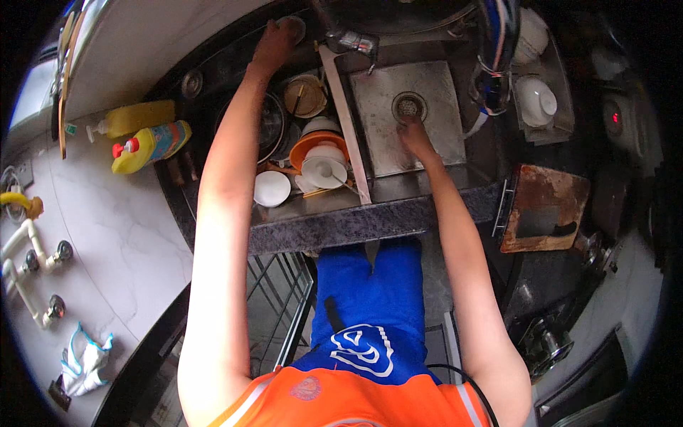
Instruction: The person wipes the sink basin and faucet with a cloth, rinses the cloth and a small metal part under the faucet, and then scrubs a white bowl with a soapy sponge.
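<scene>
My left hand (273,45) reaches to the back ledge of the counter, its fingers on the edge of a small round pale object (293,29), perhaps a dish or lid. My right hand (416,140) is down in the right-hand stainless steel sink basin (384,101). Its fingertips overlap the near rim of the round drain strainer (410,105); whether they grip it is hidden. In the left basin, white bowls (323,165), an orange bowl (304,147) and a pan (271,128) are crowded together. A metal spoon (341,180) rests in a white bowl.
The faucet (355,42) stands behind the basin divider (341,117). Two yellow bottles (160,147) lie at the left. A rack (557,107) with white bowls is at right, near a worn cutting board (544,208). The dark stone counter edge (341,224) runs before me.
</scene>
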